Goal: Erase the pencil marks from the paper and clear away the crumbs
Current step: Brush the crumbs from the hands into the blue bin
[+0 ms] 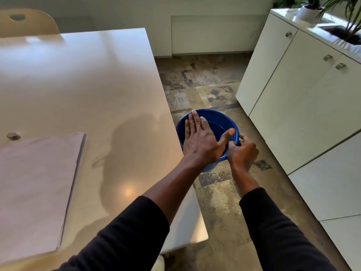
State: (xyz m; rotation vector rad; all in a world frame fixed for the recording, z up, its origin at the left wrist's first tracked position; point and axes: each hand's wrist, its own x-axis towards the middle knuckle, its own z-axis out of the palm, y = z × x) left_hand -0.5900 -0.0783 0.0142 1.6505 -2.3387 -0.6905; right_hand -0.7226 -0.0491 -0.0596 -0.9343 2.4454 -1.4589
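A blue bowl (216,118) is held just off the table's right edge, at about tabletop height over the floor. My right hand (243,151) grips its near right rim. My left hand (201,139) is flat, fingers spread, palm down over the bowl's opening at the table edge. The sheet of paper (37,184) lies on the table (88,85) at the lower left, on a stack of sheets. A small grey eraser (13,136) rests on the table just beyond the paper's far left corner. No crumbs can be made out.
White cabinets (304,106) with metal handles line the right side, with potted plants (312,8) on top. A patterned floor strip (207,81) runs between table and cabinets. A chair back (27,22) stands at the table's far left.
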